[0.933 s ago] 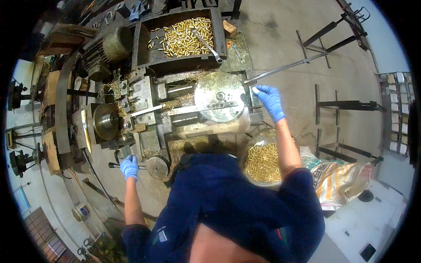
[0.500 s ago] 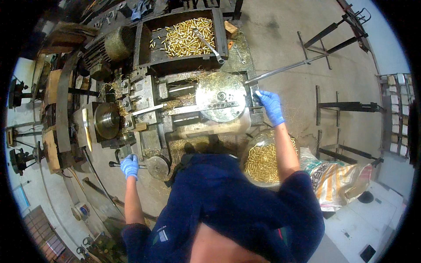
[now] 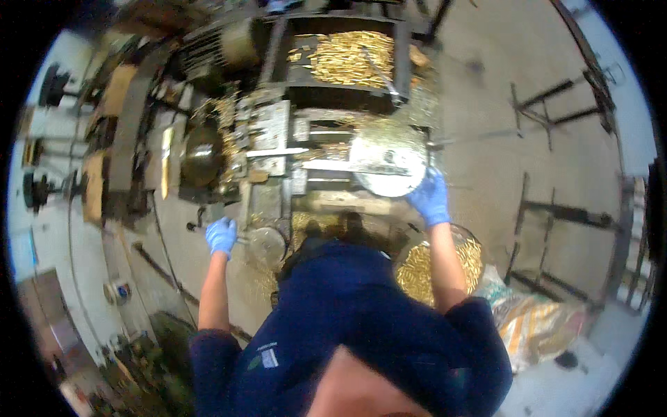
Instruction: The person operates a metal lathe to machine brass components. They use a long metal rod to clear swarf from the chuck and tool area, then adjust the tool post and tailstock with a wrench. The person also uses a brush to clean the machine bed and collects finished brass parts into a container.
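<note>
- Round metal disc [image 3: 388,165] sits mid-machine; the right hand [image 3: 430,198], blue-gloved, rests on its lower right edge, fingers curled against the rim
- Left hand [image 3: 221,235] is closed round a small crank handle [image 3: 193,226] at the machine's near left
- Tray of brass pieces [image 3: 347,59] lies beyond; a bucket of brass pieces [image 3: 427,267] stands near the right forearm

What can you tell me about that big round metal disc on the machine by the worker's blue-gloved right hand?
The round metal disc looks like dull, silvery steel, with a flat face turned up toward the camera and a darker bar-like part across its middle. It sits on the right side of the machine, just below the tray of brass-coloured pieces. The right hand, in a blue glove, rests at its lower right edge. The picture is blurred, so finer detail cannot be made out.
</note>
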{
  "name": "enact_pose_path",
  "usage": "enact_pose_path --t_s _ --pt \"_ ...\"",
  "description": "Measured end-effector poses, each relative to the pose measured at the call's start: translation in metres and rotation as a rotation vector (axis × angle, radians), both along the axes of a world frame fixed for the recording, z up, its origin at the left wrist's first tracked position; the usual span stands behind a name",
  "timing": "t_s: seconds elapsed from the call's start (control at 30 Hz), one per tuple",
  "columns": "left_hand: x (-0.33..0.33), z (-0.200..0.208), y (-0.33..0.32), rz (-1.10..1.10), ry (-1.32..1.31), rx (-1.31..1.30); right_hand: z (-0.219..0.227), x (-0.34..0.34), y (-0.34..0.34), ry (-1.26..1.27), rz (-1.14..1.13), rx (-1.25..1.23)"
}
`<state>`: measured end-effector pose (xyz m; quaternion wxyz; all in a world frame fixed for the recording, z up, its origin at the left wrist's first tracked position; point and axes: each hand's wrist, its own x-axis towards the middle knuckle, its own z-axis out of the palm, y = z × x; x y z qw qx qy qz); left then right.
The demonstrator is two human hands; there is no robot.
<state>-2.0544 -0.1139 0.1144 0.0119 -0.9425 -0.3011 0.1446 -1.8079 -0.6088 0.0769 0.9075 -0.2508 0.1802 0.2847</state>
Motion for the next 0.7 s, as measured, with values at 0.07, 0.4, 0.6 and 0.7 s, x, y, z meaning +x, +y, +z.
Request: enact_pose_path --t_s 0.07,0.4,0.6,0.7 --pt "0.0 0.0 -0.001 0.018 -0.027 -0.033 0.004 -0.001 0.005 -0.075 0.023 0.129" --pt "0.001 0.004 -0.007 0.027 -0.017 0.002 0.003 0.0 0.009 0.075 -0.048 0.022" --pt "-0.001 0.002 -0.005 0.024 -0.058 -0.033 -0.002 0.0 0.012 0.011 -0.039 0.022" --pt "0.001 0.002 -0.005 0.059 -0.036 -0.011 -0.003 0.002 0.013 0.064 -0.083 0.036"
